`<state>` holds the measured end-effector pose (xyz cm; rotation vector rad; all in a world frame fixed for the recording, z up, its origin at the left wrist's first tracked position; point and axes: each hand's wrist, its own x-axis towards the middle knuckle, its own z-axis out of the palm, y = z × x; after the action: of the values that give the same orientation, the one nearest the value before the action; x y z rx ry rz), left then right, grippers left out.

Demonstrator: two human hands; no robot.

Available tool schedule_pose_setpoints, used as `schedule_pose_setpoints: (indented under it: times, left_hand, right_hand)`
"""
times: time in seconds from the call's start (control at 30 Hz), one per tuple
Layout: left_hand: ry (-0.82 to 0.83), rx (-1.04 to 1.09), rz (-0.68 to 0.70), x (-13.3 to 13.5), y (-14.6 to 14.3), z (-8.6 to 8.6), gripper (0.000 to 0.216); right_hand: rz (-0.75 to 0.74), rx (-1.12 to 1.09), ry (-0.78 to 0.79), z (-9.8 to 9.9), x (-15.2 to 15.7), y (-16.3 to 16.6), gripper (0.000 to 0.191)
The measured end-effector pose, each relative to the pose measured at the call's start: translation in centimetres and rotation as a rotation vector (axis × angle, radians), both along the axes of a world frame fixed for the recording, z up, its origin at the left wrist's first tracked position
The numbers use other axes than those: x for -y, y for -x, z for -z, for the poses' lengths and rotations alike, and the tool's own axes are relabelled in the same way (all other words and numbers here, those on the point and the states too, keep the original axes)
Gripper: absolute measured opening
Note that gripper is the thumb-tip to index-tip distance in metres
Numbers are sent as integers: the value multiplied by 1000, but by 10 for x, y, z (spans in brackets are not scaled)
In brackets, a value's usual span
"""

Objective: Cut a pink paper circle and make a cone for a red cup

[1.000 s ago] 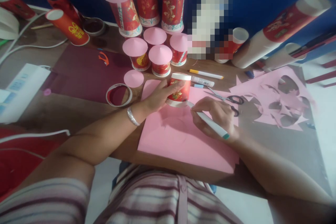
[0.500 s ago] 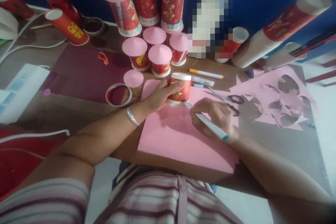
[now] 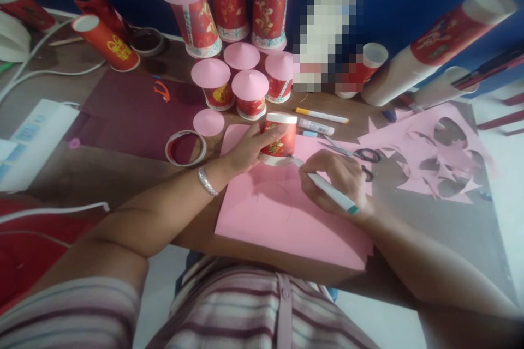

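Note:
A red patterned paper cup (image 3: 280, 139) stands upside down on a pink paper sheet (image 3: 282, 218). My left hand (image 3: 245, 150) grips the cup's left side and holds it against the sheet. My right hand (image 3: 338, 182) is closed on a white pen with a green end (image 3: 331, 192); the pen's tip touches the paper at the cup's lower right rim. A faint curved line shows on the sheet below the cup.
Several cups with pink cone lids (image 3: 249, 90) stand behind. A tape ring (image 3: 185, 147), a pink disc (image 3: 208, 122), scissors (image 3: 360, 158), two markers (image 3: 321, 115), cut pink scraps (image 3: 438, 158), lying tubes (image 3: 438, 43) and a white box (image 3: 33, 139) surround the sheet.
The pen tip has shifted slightly along the cup's lower right rim. My left hand and the cup have stayed in place.

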<state>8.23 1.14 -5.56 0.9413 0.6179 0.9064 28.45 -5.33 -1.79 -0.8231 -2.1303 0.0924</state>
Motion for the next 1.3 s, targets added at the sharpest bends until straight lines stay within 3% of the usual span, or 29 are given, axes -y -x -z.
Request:
schedule_pose_setpoints:
  times: [0.43, 1.3]
  left_hand:
    - [-20, 0, -41, 0, -2, -5, 47]
    - [-86, -61, 30, 0, -2, -1, 41]
  right_hand:
    - [-6, 3, 24, 0, 3, 1, 21]
    - [-33, 3, 23, -4, 5, 5, 23]
